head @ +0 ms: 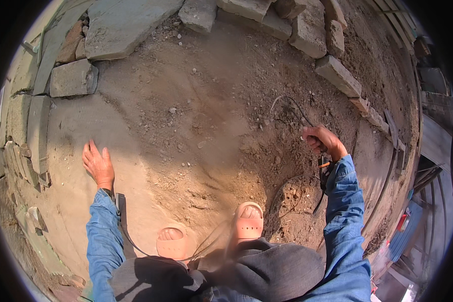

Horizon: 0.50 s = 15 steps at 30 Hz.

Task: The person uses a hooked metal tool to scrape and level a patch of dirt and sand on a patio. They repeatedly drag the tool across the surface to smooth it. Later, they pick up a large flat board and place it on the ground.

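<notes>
My left hand point(99, 166) is spread over the flat, pale slab point(66, 124) at the left, palm down, holding nothing. Whether its fingertips touch the slab, I cannot tell. On the right, the fingers of my right hand point(322, 141) are curled around a thin dark cable point(300, 107), which loops out above the knuckles over loose soil point(264, 132). What lies inside the fist is hidden. A black device with an orange band point(324, 166) is strapped at my right wrist, and a dark cord hangs below it. Another dark device point(120, 204) sits by my left cuff.
Broken concrete slabs point(124, 28) and blocks point(73, 78) border the ground at the back and left. A row of blocks point(338, 75) curves down the right side. My feet, in orange sandals point(249, 222), stand close in front. Corrugated blue sheeting point(406, 230) lies far right.
</notes>
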{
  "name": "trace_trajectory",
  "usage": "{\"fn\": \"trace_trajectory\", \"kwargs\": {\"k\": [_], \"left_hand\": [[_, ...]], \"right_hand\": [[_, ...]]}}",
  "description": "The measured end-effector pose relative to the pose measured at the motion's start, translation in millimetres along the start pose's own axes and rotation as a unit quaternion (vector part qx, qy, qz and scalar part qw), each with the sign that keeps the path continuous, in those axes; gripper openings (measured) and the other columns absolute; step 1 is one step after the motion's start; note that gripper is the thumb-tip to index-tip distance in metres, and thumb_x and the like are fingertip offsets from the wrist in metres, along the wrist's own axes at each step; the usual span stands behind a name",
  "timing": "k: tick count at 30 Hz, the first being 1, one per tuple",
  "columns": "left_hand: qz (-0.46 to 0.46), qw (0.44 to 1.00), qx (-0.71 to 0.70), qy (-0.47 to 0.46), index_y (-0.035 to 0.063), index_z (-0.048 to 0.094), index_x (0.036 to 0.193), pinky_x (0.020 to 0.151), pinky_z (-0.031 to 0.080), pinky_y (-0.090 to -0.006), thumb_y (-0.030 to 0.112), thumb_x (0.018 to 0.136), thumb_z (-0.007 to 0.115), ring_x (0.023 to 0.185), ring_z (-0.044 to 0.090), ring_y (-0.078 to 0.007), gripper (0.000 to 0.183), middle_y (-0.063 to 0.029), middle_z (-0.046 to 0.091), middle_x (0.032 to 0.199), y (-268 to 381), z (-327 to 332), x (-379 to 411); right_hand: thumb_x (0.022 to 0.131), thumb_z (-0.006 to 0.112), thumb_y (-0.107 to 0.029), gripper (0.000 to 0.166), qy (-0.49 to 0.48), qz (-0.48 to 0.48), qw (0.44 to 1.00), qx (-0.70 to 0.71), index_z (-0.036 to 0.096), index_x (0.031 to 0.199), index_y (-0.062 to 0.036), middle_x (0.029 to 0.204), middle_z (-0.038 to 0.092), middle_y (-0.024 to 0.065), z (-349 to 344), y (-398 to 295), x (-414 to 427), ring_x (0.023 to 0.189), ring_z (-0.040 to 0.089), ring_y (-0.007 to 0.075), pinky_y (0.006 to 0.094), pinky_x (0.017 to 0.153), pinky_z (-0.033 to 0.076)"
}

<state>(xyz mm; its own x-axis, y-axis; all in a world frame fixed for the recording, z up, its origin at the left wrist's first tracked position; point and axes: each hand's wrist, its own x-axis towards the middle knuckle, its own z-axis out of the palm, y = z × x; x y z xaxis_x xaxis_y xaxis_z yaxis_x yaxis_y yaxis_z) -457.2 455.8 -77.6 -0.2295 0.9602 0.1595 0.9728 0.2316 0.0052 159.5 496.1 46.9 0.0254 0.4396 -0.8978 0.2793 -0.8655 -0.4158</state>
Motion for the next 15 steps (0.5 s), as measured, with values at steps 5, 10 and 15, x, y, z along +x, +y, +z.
{"fn": "trace_trajectory", "kwargs": {"k": [5, 10, 15], "left_hand": [[-0.002, 1.000, 0.004, 0.002, 0.0081, 0.034, 0.135, 0.102, 0.022, -0.0463, 0.033, 0.088, 0.047, 0.125, 0.029, -0.0316, 0.055, -0.0130, 0.034, 0.135, 0.3, 5.9, -2.1], [-0.001, 1.000, 0.004, 0.001, 0.0081, 0.035, 0.135, 0.102, 0.023, -0.0458, 0.033, 0.089, 0.046, 0.125, 0.030, -0.0311, 0.053, -0.0125, 0.035, 0.135, -2.8, 10.6, -0.8], [0.005, 1.000, 0.027, 0.012, 0.0084, 0.035, 0.135, 0.101, 0.024, -0.0458, 0.034, 0.090, 0.045, 0.125, 0.030, -0.0306, 0.053, -0.0122, 0.034, 0.135, -6.5, 12.8, 0.5]], "right_hand": [[0.090, 0.051, -0.035, 0.032, -0.032, -0.086, 0.995, 0.029, 0.049, 0.070, -0.0106, 0.055, 0.029, -0.0077, 5.8, -13.1, -3.7, 0.046, 0.024, 0.0048, 0.0234, 0.041, 0.019], [0.088, 0.052, -0.034, 0.027, -0.033, -0.037, 0.996, 0.079, 0.051, 0.074, -0.0104, 0.056, 0.032, -0.0069, 21.2, -2.4, 23.0, 0.047, 0.027, 0.0061, 0.0237, 0.043, 0.023], [0.088, 0.053, -0.035, 0.031, 0.056, 0.032, 0.990, 0.122, 0.052, 0.073, -0.0087, 0.057, 0.033, -0.0062, -30.8, 79.6, -27.7, 0.047, 0.028, 0.0061, 0.0236, 0.042, 0.023]]}}
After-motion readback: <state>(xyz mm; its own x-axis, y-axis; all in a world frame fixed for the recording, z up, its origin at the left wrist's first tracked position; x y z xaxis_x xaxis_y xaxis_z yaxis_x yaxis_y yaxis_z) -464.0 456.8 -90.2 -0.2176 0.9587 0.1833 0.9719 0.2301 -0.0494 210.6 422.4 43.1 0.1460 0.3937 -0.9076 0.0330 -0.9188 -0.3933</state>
